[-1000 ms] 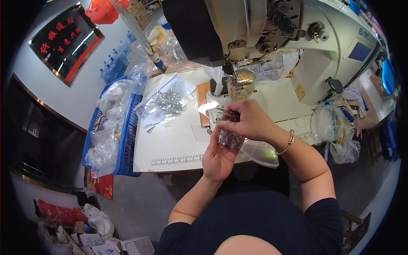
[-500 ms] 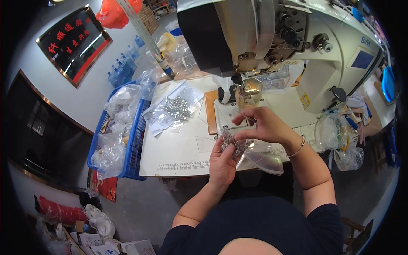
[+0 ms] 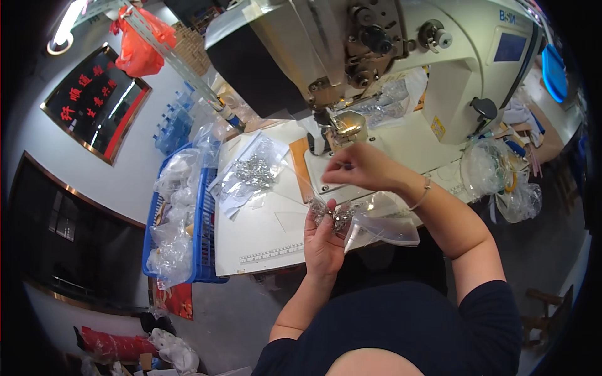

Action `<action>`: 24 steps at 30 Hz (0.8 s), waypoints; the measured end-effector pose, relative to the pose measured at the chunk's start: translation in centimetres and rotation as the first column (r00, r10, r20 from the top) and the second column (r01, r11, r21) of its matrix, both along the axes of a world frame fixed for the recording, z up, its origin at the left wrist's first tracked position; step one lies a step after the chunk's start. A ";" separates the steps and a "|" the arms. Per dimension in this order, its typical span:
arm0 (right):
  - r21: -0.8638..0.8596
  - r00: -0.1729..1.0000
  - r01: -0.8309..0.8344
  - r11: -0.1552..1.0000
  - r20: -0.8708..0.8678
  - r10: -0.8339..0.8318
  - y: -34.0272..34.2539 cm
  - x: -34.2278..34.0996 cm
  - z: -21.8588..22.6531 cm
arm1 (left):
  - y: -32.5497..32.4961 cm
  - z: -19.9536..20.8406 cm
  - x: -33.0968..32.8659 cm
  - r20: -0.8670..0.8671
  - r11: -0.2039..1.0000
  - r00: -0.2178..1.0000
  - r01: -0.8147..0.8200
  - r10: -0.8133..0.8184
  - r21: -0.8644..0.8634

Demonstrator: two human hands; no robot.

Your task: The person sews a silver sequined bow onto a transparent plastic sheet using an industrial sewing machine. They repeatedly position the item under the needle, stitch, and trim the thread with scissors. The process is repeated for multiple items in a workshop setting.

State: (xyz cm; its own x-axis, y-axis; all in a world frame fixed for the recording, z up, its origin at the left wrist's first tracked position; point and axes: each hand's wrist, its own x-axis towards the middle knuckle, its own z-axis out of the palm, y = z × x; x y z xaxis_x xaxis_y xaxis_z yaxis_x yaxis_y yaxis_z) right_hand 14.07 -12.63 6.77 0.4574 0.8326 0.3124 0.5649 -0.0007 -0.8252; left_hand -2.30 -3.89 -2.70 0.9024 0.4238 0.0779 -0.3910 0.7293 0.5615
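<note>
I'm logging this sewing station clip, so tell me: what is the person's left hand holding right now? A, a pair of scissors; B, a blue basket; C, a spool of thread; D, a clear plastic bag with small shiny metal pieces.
D: the left hand grips a clear plastic bag with small shiny metal pieces bunched at its fingertips, just in front of the white sewing table, while the right hand is raised above it.

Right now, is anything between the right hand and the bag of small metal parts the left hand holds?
Nothing visible. The right hand is raised just above the clear bag of metal parts in the left hand, with only open air and the white table behind.
</note>
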 end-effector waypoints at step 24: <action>0.076 0.959 0.050 0.996 0.275 -0.069 1.3 -3.0 -0.6 | -0.5 2.0 0.5 0.047 0.983 0.993 0.111 -0.105 -0.143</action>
